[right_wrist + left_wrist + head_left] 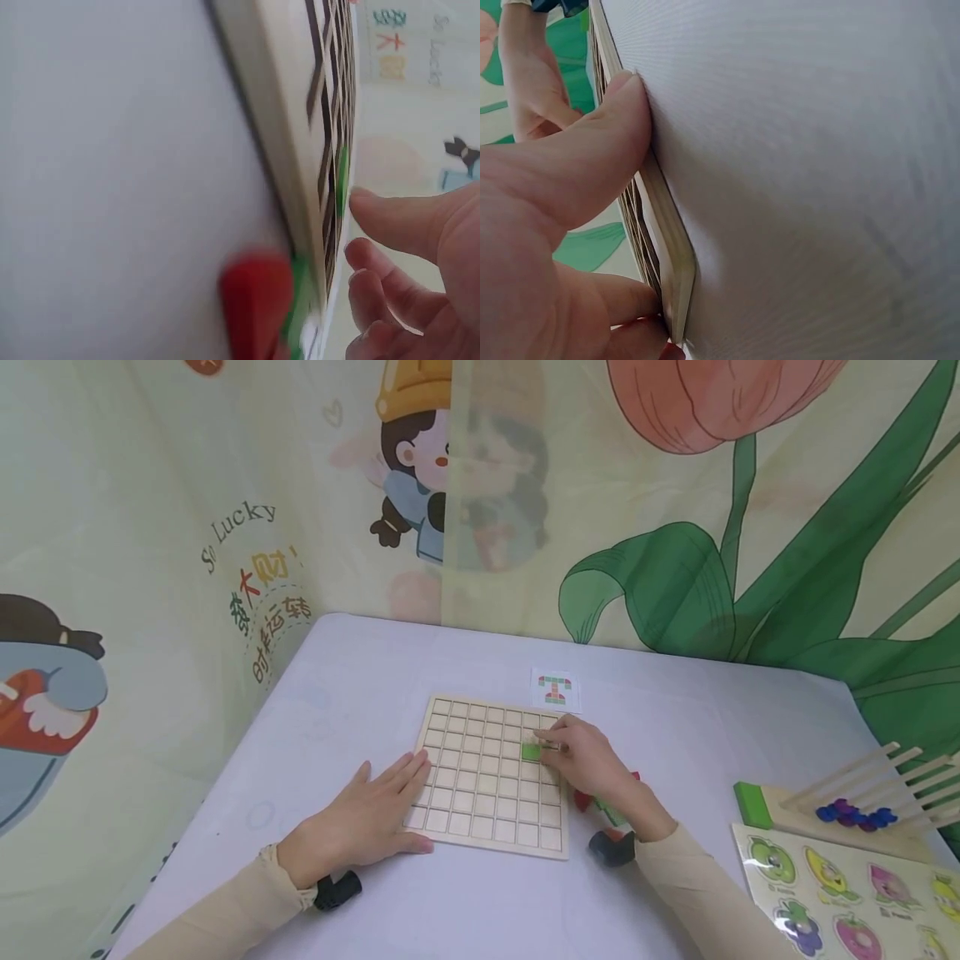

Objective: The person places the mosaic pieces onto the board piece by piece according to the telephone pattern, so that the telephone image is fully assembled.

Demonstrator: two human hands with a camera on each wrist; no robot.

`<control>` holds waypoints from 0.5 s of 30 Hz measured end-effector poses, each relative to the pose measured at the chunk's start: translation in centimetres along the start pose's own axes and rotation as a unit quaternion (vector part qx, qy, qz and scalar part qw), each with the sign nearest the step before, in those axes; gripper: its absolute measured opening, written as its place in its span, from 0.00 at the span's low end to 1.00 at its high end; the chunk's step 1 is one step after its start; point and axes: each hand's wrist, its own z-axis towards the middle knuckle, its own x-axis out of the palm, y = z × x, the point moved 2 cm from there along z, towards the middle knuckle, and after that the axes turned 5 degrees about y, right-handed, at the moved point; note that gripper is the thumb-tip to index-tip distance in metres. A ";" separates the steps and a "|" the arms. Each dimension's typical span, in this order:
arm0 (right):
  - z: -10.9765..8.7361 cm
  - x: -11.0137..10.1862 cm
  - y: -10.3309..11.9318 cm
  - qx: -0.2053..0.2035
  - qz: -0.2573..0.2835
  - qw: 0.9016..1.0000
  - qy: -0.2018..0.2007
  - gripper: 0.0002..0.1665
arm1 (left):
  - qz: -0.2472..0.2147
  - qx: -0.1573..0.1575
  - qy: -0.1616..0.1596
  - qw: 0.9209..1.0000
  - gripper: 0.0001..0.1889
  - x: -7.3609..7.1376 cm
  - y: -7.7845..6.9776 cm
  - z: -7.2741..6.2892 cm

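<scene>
A square wooden grid board (480,785) lies on the table. My left hand (367,818) is spread at its left edge, fingertips on the rim and thumb along the front corner; the left wrist view shows the thumb (626,112) against the board's side. Over the board's right part is my right hand (585,760), its fingers beside a green tile (531,752) in a grid cell. In the right wrist view the thumb (390,217) and fingers stand apart, nothing between them, near the green strip (342,180). The hand partly hides the cells beneath.
A small card (556,690) with a red, green and orange pattern lies behind the board. Loose red pieces (582,801) and green pieces (611,814) sit right of it, partly under my right wrist. Further right are a pegged bead rack (795,810) and a fruit picture board (840,885).
</scene>
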 end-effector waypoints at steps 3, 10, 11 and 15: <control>-0.7 -0.9 -1.3 0.026 0.004 1.000 -0.017 0.25 | -0.003 0.000 0.002 1.000 0.55 0.0 -0.1 0.0; -2.1 -2.9 -4.1 0.095 -0.013 0.994 -0.048 0.26 | 0.002 0.001 -0.001 1.000 0.55 0.1 0.0 0.0; -2.3 -3.0 -4.3 0.101 -0.016 0.993 -0.051 0.26 | 0.004 0.001 -0.002 1.000 0.55 0.1 0.1 0.0; -2.8 -3.4 -5.0 0.114 -0.024 0.992 -0.057 0.24 | 0.005 0.000 0.000 1.000 0.55 0.2 0.1 0.1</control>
